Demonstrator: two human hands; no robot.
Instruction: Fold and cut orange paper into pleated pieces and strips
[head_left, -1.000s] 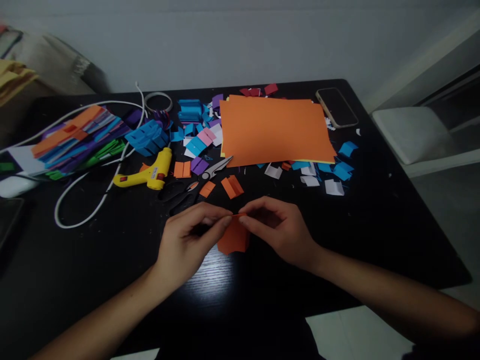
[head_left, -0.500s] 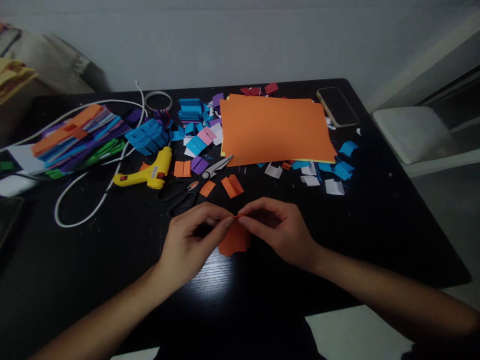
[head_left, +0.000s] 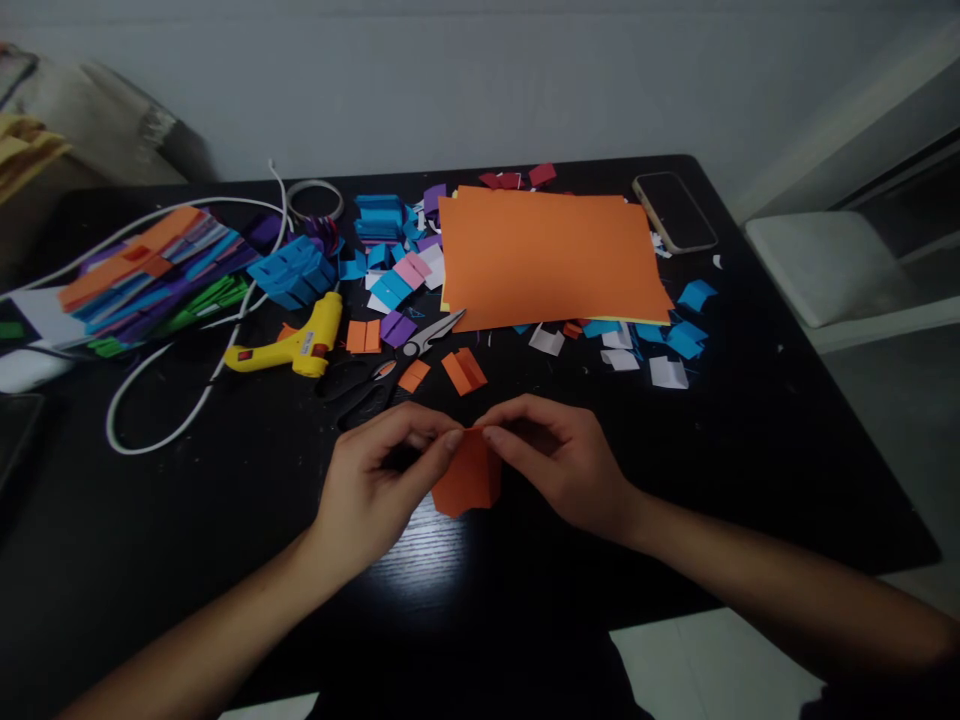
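Between my two hands hangs a small piece of orange paper (head_left: 466,482), its lower edge cut unevenly and a crease running down its right side. My left hand (head_left: 390,465) pinches the top left corner between thumb and fingers. The top right corner is pinched the same way by my right hand (head_left: 562,460). Just beyond my hands lie a folded orange paper piece (head_left: 464,371) and black-handled scissors (head_left: 410,350) with their blades pointing to the far right. The fingertips behind the paper are partly hidden.
Orange sheets (head_left: 547,260) are stacked over small paper scraps at the back. A yellow glue gun (head_left: 315,340) lies left, near a white cable (head_left: 180,440), blue folded paper (head_left: 294,272) and a bundle of coloured strips (head_left: 157,270). A phone (head_left: 675,212) rests at the far right.
The fingertips have moved slightly apart along the paper's top edge, and more of the orange paper shows between them. Other things on the table stay put.
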